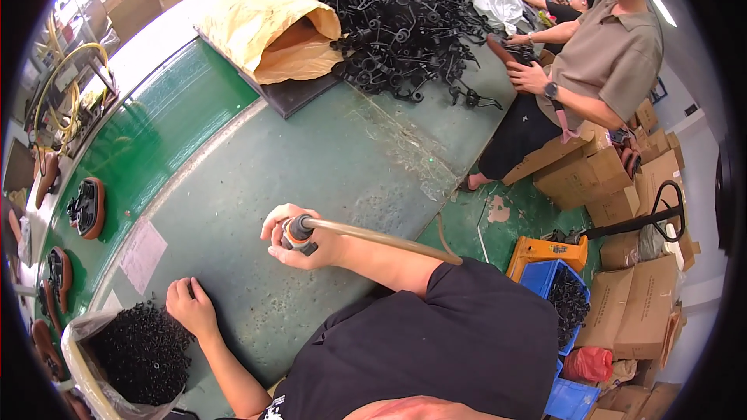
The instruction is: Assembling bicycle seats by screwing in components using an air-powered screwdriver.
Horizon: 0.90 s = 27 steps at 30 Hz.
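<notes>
My right hand (307, 238) is wrapped round a pneumatic screwdriver (298, 233) with an orange and black body. From its end a tan air hose (373, 238) runs back over my forearm. Over the green-grey worktable (280, 163), my left hand (192, 309) has its fingers curled together beside a bin of small black screws (144, 354). Whatever those fingers may hold is hidden. The bin has a clear plastic liner (76, 334). Between the bin and the green conveyor belt (156, 128), a sheet of paper (134, 255) lies on the table.
Brown and black shoe-like parts (87, 208) sit along the belt. A yellow paper sack (257, 19) and a heap of black hooked parts (405, 23) cover the far table. A co-worker (599, 54) stands far right, near cardboard boxes (583, 175), a pallet jack (560, 253) and blue crates (545, 276).
</notes>
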Available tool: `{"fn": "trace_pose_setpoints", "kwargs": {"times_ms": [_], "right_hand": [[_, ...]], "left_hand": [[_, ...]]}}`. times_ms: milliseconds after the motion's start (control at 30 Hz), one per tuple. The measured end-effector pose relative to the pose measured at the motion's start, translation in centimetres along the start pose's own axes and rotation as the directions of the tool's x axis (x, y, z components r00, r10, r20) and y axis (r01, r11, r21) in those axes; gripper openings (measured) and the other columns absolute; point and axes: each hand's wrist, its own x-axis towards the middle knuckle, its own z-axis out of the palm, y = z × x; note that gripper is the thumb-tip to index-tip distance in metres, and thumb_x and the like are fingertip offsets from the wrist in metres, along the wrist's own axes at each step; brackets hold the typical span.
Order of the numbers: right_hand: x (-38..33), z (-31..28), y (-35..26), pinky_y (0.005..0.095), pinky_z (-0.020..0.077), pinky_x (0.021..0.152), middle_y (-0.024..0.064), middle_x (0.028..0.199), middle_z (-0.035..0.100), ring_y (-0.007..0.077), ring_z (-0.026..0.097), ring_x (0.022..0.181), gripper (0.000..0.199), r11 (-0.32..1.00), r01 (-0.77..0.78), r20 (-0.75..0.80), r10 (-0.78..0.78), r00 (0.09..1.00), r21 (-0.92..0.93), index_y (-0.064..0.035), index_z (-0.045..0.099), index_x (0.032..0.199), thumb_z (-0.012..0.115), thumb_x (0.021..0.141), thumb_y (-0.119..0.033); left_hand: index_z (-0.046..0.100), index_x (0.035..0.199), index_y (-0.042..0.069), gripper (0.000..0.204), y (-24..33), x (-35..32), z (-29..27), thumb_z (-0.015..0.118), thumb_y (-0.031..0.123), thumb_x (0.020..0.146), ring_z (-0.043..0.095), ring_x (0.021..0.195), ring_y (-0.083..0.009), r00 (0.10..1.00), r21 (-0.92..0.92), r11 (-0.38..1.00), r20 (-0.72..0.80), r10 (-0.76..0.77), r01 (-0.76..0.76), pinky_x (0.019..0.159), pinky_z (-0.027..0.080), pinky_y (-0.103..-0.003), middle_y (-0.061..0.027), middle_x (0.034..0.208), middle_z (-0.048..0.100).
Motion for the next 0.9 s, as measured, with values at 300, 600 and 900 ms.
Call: {"fn": "trace_pose_setpoints", "kwargs": {"times_ms": [300, 600, 900], "right_hand": [[-2.7, -4.9, -2.9, 0.0372, 0.0582, 0.071, 0.0182, 0.112, 0.069, 0.0201, 0.068, 0.076, 0.033, 0.906, -0.031, -0.106, 0.084, 0.991, 0.421, -0.0056, 0.056, 0.124, 0.06, 0.094, 0.009], [2.4, -3.5, -21.3, 0.0448, 0.0591, 0.063, 0.0219, 0.092, 0.074, 0.0317, 0.069, 0.069, 0.033, 0.681, 0.568, 0.24, -0.712, 0.66, 0.462, -0.0039, 0.062, 0.135, 0.067, 0.103, -0.013], [3.7, -0.2, -22.3, 0.0366, 0.0518, 0.058, 0.0205, 0.091, 0.07, 0.026, 0.061, 0.061, 0.028, 0.686, 0.243, 0.435, -0.654, 0.619, 0.686, -0.0142, 0.065, 0.129, 0.071, 0.102, -0.016]], "left_hand": [[0.066, 0.097, -0.001, 0.006, -0.5, 0.0, -1.9, 0.071, 0.002, 0.095, 0.069, 0.114, -0.0445, 0.998, -0.193, 0.979, -0.03, 0.058, -0.063, 0.104, 0.054, -0.052, -0.0184, 0.11, 0.074], [0.064, 0.103, 0.002, 0.009, 0.1, 0.8, -1.7, 0.07, 0.007, 0.1, 0.066, 0.102, -0.0399, 0.995, -0.088, 0.996, -0.094, -0.043, 0.035, 0.091, 0.052, -0.049, -0.0166, 0.103, 0.069], [0.066, 0.106, 0.003, 0.009, 0.1, -0.2, -2.9, 0.07, 0.009, 0.101, 0.068, 0.109, -0.0372, 0.996, -0.104, 0.994, -0.074, -0.053, 0.045, 0.096, 0.052, -0.047, -0.0151, 0.115, 0.073]]}}
